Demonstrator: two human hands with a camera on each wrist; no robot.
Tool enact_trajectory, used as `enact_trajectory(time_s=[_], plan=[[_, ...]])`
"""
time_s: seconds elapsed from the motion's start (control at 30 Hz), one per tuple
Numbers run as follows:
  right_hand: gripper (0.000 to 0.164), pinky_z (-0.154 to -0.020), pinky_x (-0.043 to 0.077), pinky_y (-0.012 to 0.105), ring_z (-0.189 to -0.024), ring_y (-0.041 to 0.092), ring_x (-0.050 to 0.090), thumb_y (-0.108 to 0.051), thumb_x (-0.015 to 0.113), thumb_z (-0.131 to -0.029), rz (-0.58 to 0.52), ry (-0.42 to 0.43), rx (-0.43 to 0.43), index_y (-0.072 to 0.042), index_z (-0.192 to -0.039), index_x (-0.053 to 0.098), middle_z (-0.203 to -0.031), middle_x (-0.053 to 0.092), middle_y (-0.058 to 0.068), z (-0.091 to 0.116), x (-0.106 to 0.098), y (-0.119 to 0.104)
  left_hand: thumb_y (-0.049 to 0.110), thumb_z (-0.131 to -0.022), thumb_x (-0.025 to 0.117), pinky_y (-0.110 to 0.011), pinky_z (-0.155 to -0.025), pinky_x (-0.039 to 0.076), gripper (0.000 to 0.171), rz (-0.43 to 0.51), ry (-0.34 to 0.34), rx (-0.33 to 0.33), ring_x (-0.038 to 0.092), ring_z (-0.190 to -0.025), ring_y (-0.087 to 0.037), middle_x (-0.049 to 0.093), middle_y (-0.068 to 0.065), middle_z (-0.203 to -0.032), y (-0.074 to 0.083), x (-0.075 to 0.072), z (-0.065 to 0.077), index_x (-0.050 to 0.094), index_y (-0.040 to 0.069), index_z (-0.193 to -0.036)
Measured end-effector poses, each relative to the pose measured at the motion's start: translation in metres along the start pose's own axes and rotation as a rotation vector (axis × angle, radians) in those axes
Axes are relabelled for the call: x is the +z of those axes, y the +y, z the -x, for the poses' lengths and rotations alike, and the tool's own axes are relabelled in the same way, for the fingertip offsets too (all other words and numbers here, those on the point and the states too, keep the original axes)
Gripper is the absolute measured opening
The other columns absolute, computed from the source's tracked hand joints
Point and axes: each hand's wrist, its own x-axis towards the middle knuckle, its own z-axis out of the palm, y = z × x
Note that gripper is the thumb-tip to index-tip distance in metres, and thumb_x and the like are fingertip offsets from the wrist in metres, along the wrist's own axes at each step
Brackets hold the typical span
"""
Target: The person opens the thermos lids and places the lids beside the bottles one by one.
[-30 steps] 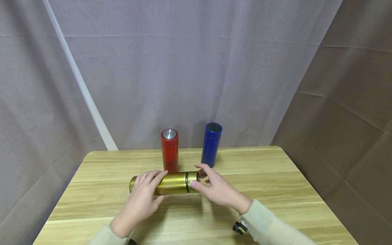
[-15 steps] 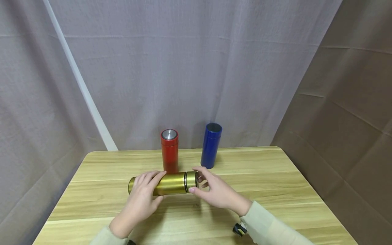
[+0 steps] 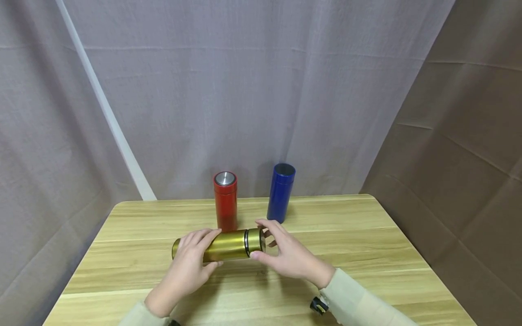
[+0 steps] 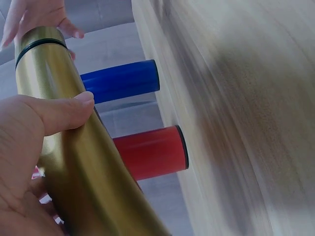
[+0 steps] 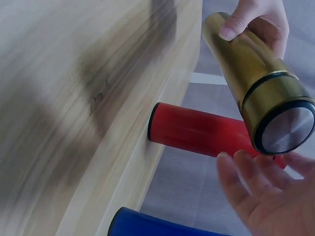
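My left hand (image 3: 185,271) grips a gold thermos bottle (image 3: 228,246) round its body, thumb on the near side and fingers over the top. The bottle lies sideways in the air above the table, its lid (image 3: 255,240) pointing right. In the right wrist view the lid's silver end face (image 5: 288,129) shows, with a black ring between lid and body. My right hand (image 3: 291,256) is at the lid end, fingers spread and relaxed; in the right wrist view the fingers (image 5: 253,172) lie just below the lid, not curled round it.
A red thermos bottle (image 3: 226,203) stands upright behind the gold one. To its right stands a blue thermos bottle (image 3: 280,194). Both are near the back edge of the wooden table (image 3: 367,253), with a grey curtain (image 3: 253,90) behind.
The gold bottle has turned slightly, so its lid's end face shows more. My right thumb has slipped a little left and down along the lid. The red and blue bottles stay put.
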Motion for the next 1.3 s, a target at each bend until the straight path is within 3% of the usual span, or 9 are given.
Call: enact_trajectory(time_s=[0.2, 0.33, 0.53, 0.67, 0.8, 0.93, 1.3], plan=[[0.064, -0.089, 0.05, 0.038, -0.109, 0.014, 0.056, -0.059, 0.046, -0.095, 0.005, -0.077, 0.108, -0.02, -0.145, 0.039, -0.126, 0.056, -0.003, -0.0003, -0.0023, 0.003, 0.023, -0.066, 0.088, -0.049, -0.103, 0.03, 0.081, -0.039, 0.002, 0.068, 0.049, -0.116, -0.029, 0.055, -0.005, -0.127, -0.0009, -0.0015, -0.0008, 0.052, 0.017, -0.139], [0.055, -0.084, 0.051, 0.033, -0.099, 0.012, 0.06, -0.054, 0.043, -0.098, -0.032, -0.163, 0.107, -0.021, -0.141, 0.043, -0.11, 0.062, -0.003, 0.0001, 0.0002, 0.0068, 0.02, -0.066, 0.088, -0.05, -0.103, 0.03, 0.081, -0.053, -0.011, 0.093, 0.048, -0.117, -0.029, 0.055, -0.005, -0.128, -0.0019, -0.001, 0.0001, 0.052, 0.017, -0.139], [0.056, -0.076, 0.053, 0.026, -0.088, 0.011, 0.061, -0.053, 0.057, -0.092, -0.097, -0.17, 0.091, -0.019, -0.135, 0.049, -0.099, 0.061, -0.005, -0.0005, 0.0015, 0.0077, 0.019, -0.065, 0.089, -0.05, -0.103, 0.03, 0.08, -0.048, -0.009, 0.107, 0.048, -0.116, -0.029, 0.055, -0.005, -0.127, -0.0027, -0.0004, -0.0001, 0.053, 0.015, -0.137], [0.069, -0.083, 0.052, 0.031, -0.099, 0.012, 0.059, -0.055, 0.066, -0.085, -0.018, -0.161, 0.062, -0.018, -0.139, 0.045, -0.114, 0.059, -0.004, 0.0005, 0.0011, 0.0068, 0.019, -0.065, 0.089, -0.049, -0.102, 0.03, 0.081, -0.056, -0.012, 0.11, 0.048, -0.116, -0.029, 0.055, -0.005, -0.126, -0.0024, -0.0002, 0.0004, 0.053, 0.015, -0.137], [0.076, -0.094, 0.047, 0.038, -0.112, 0.013, 0.053, -0.046, 0.072, -0.083, 0.124, -0.144, 0.015, -0.018, -0.145, 0.039, -0.131, 0.049, -0.005, 0.0027, 0.0022, 0.0043, 0.019, -0.065, 0.089, -0.05, -0.103, 0.03, 0.082, -0.069, -0.026, 0.101, 0.048, -0.117, -0.03, 0.054, -0.007, -0.127, -0.0022, 0.0, 0.0012, 0.052, 0.015, -0.138], [0.078, -0.092, 0.049, 0.035, -0.106, 0.011, 0.054, -0.033, 0.075, -0.081, 0.175, -0.127, -0.005, -0.017, -0.147, 0.035, -0.125, 0.044, -0.005, 0.0033, 0.0045, 0.0041, 0.02, -0.065, 0.089, -0.051, -0.103, 0.029, 0.083, -0.082, -0.027, 0.086, 0.048, -0.118, -0.031, 0.054, -0.008, -0.128, -0.0028, 0.0009, 0.0018, 0.052, 0.015, -0.139], [0.074, -0.091, 0.049, 0.029, -0.105, 0.011, 0.052, -0.023, 0.076, -0.081, 0.247, -0.055, -0.056, -0.015, -0.144, 0.037, -0.128, 0.041, -0.003, 0.0018, 0.0059, 0.0044, 0.022, -0.066, 0.088, -0.051, -0.104, 0.03, 0.083, -0.105, -0.006, 0.05, 0.049, -0.117, -0.032, 0.055, -0.01, -0.128, -0.002, 0.0019, 0.0005, 0.051, 0.014, -0.139]])
